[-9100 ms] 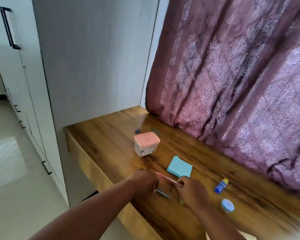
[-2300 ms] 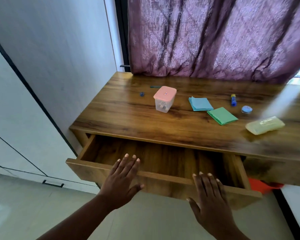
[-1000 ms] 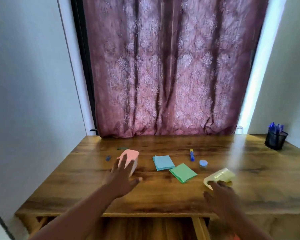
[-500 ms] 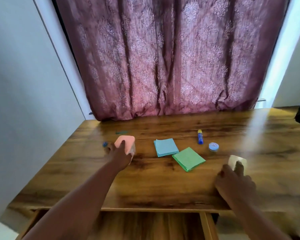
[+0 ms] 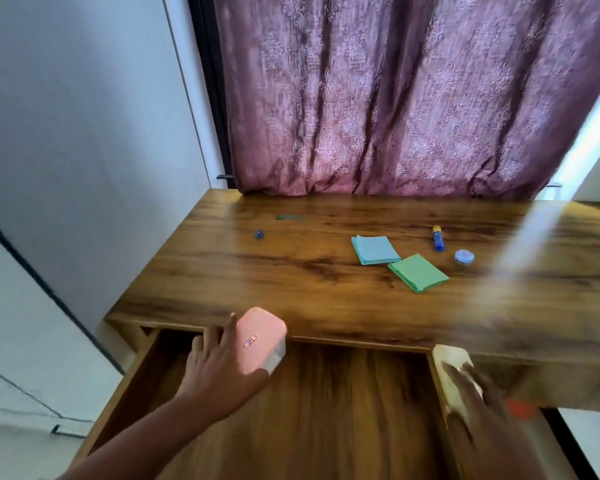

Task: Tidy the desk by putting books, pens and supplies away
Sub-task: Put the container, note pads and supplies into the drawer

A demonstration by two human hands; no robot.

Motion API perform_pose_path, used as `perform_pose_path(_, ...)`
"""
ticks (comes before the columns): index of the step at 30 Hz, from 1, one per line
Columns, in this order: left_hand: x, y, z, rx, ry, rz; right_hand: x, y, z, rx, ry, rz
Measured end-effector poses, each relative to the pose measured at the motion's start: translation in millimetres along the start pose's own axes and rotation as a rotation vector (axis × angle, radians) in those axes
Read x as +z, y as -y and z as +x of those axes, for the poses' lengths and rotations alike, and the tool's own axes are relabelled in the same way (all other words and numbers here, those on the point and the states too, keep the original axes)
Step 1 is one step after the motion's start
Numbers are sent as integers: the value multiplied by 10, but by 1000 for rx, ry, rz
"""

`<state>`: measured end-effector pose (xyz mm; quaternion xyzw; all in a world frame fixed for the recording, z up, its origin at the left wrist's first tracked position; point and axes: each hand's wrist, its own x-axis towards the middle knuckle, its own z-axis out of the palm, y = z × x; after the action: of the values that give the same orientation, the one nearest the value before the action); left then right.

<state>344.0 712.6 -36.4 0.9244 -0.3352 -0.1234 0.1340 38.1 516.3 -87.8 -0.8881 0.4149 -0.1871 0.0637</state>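
My left hand point(image 5: 218, 368) grips a clear box with a pink lid point(image 5: 261, 337), held over the back left of the open wooden drawer point(image 5: 343, 410). My right hand point(image 5: 471, 400), blurred by motion, holds a pale yellow case point(image 5: 452, 362) over the drawer's right side. On the desk top point(image 5: 291, 271) lie a blue pad of sticky notes point(image 5: 374, 249), a green pad point(image 5: 418, 272), a blue glue stick point(image 5: 437, 238) and a small round blue tin point(image 5: 464, 257).
A small blue cap point(image 5: 259, 234) and a thin dark green item point(image 5: 287, 217) lie at the desk's back left. A purple curtain point(image 5: 395, 98) hangs behind the desk. A grey wall point(image 5: 83, 116) bounds the left side. Something red point(image 5: 520, 408) shows under the desk at right.
Both hands have lifted their items off the desk top and brought them toward me, over the open drawer. The view has tilted downward.
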Motion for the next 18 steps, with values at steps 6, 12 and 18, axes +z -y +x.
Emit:
perform_pose_path(6, 87, 969, -281, -77, 1, 117, 383, 472, -403, -54, 220, 28)
perform_pose_path(12, 132, 1466, -304, -155, 1, 297, 393, 587, -379, 96, 503, -74)
perform_pose_path(18, 164, 1530, -315, -150, 74, 526, 388, 528, -430, 212, 635, -181)
